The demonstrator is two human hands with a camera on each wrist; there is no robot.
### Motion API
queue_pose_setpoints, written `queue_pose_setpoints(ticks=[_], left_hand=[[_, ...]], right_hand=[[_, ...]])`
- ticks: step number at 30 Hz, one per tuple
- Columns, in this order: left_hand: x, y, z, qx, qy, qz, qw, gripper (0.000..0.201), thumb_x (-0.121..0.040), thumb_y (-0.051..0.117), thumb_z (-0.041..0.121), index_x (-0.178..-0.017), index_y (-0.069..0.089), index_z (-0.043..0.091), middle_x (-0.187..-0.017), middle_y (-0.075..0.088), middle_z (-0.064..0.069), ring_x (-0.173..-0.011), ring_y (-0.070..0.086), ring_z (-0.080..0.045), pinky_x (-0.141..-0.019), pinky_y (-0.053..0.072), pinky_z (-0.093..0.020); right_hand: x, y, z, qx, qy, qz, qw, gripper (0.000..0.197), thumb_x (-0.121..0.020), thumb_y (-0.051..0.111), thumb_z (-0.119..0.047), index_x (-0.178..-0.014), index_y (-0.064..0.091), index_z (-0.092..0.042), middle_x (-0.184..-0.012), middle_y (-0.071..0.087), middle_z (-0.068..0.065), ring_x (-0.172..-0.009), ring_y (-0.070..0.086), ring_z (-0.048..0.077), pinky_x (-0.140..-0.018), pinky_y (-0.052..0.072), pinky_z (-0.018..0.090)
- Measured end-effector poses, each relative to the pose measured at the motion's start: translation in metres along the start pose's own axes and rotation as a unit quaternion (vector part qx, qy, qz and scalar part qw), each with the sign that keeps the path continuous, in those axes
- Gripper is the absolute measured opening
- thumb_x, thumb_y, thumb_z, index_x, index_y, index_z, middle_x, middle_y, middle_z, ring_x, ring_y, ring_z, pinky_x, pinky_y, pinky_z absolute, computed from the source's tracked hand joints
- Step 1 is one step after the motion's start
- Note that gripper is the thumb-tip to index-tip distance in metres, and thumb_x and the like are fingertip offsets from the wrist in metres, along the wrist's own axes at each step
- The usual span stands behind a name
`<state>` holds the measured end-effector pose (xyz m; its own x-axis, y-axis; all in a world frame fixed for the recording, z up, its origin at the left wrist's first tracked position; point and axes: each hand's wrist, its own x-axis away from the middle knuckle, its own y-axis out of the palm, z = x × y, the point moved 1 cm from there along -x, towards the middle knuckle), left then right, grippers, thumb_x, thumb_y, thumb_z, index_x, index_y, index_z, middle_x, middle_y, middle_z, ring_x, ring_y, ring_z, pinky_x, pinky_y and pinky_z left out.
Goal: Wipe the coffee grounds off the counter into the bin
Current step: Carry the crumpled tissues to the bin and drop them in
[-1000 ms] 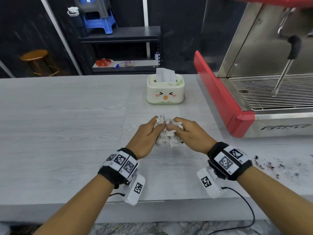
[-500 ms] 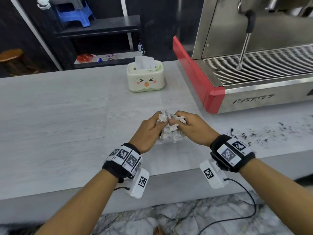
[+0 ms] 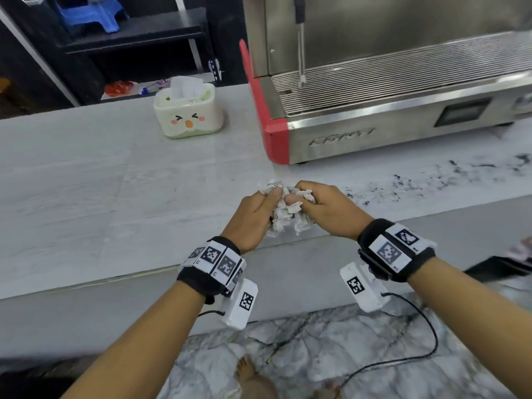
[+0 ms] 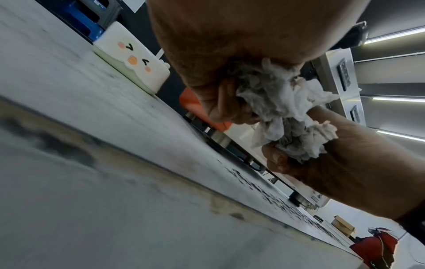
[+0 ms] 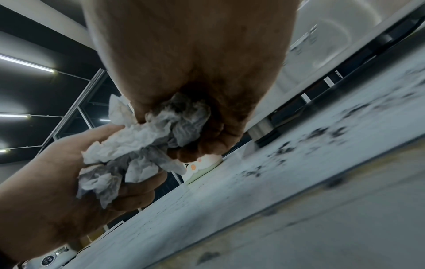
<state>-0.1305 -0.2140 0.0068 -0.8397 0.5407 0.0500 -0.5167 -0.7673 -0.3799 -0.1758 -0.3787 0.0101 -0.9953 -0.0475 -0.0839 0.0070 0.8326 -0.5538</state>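
Marbled grey floor [image 3: 331, 349] fills the nearest part of the head view, where a bare foot [image 3: 244, 370] shows at 6 o'clock, blurred and cut off by the frame edge. Just beyond it runs the front edge of the pale counter [image 3: 86, 197]. Above that edge, near the centre, the left hand [image 3: 253, 217] and the right hand [image 3: 328, 208] meet around a crumpled white tissue [image 3: 288, 217]: both have their fingers curled round the wad, the left thumb lying over its top, and most of the paper is hidden inside the two grips. The wrist views show the tissue [image 4: 287, 116] bunched between the palms and clear of the counter surface, with grey shadowed folds [image 5: 147, 151]; whether those are stains I cannot tell. The coffee grounds [image 3: 426, 182] lie scattered on the counter at 3 o'clock from the hands, starting just beside the right hand and trailing to the frame edge, where motion blur smears them. A dark shape [image 3: 501, 269] at 4 o'clock, below counter level, is cut off and too blurred to identify. Farther back, at 11 o'clock, stands a cream tissue box [image 3: 188, 116] with a cartoon face, and at 1 o'clock the steel espresso machine [image 3: 388, 82] with a red side panel, its top out of frame.
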Motion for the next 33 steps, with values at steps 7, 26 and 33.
queue_pose_setpoints(ticks=[7, 26, 33], left_hand=[[-0.009, 0.082, 0.031, 0.007, 0.015, 0.004, 1.0, 0.032, -0.098, 0.041, 0.037, -0.105, 0.052, 0.007, -0.102, 0.068, -0.012, -0.094, 0.064, -0.021, -0.086, 0.05, -0.04], [-0.113, 0.259, 0.104, -0.065, 0.087, -0.121, 0.987, 0.038, -0.097, 0.04, 0.042, -0.095, 0.061, 0.01, -0.093, 0.07, -0.009, -0.087, 0.063, -0.023, -0.081, 0.049, -0.039], [-0.16, 0.31, 0.137, -0.04, 0.111, -0.155, 0.981, 0.034, -0.098, 0.041, 0.039, -0.094, 0.061, 0.011, -0.089, 0.07, -0.002, -0.082, 0.064, -0.014, -0.078, 0.05, -0.032]], right_hand=[[0.048, -0.059, 0.043, 0.017, 0.015, 0.016, 1.0, 0.031, -0.093, 0.051, -0.04, -0.072, 0.05, -0.018, -0.062, 0.048, -0.008, -0.054, 0.04, 0.004, -0.052, 0.033, 0.016], [0.119, -0.214, 0.156, 0.043, 0.089, 0.144, 0.985, 0.035, -0.094, 0.05, -0.039, -0.076, 0.051, -0.009, -0.067, 0.049, 0.0, -0.058, 0.038, 0.005, -0.055, 0.033, 0.016], [0.124, -0.28, 0.186, 0.045, 0.117, 0.169, 0.978, 0.031, -0.094, 0.052, -0.039, -0.072, 0.048, -0.017, -0.06, 0.046, -0.009, -0.055, 0.041, 0.003, -0.052, 0.034, 0.015]])
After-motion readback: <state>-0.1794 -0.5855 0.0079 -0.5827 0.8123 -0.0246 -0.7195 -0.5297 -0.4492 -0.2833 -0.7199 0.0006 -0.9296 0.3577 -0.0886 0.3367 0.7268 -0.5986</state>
